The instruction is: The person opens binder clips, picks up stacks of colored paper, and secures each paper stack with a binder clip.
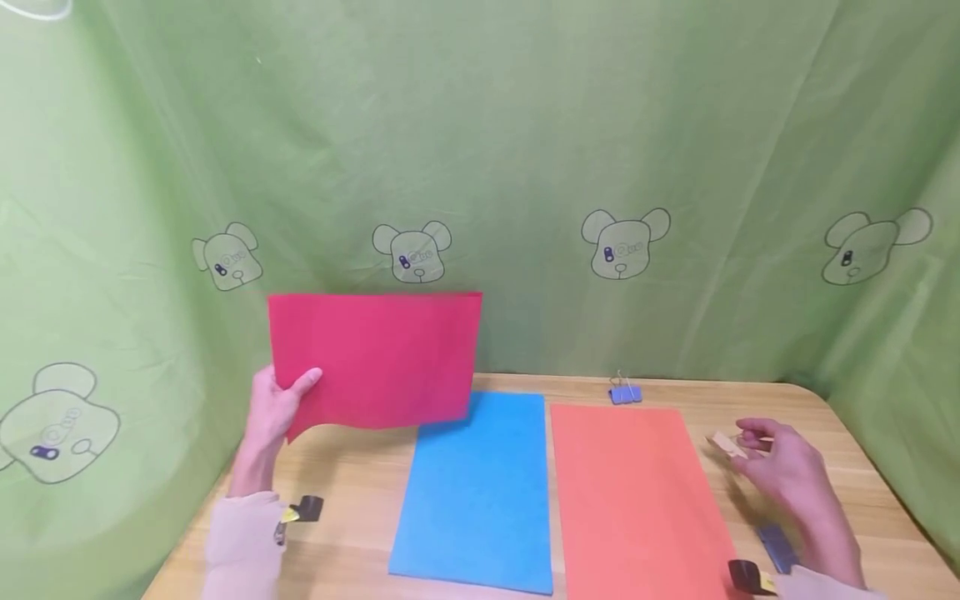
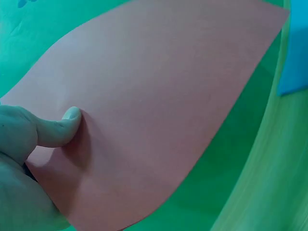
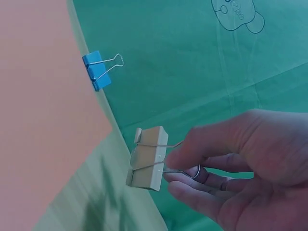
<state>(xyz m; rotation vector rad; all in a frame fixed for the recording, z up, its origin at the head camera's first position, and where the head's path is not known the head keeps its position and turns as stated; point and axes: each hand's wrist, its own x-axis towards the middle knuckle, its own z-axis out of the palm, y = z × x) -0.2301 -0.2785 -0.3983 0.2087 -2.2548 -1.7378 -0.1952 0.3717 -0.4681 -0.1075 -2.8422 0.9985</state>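
Left hand (image 1: 273,407): pink sheet (image 1: 382,358) is being gripped at one end.
Right hand (image 1: 783,461): beige binder clip (image 3: 146,155) is being pinched.

The pinkish-red paper (image 1: 382,354) is held up nearly vertical, lower edge curved, toward the worktop's (image 1: 345,546) back left corner. The beige binder clip (image 1: 727,444), pinched by its wire handles, is tilted toward the back right corner.

A green curtain (image 1: 510,150) hangs behind a wooden table (image 1: 352,533).
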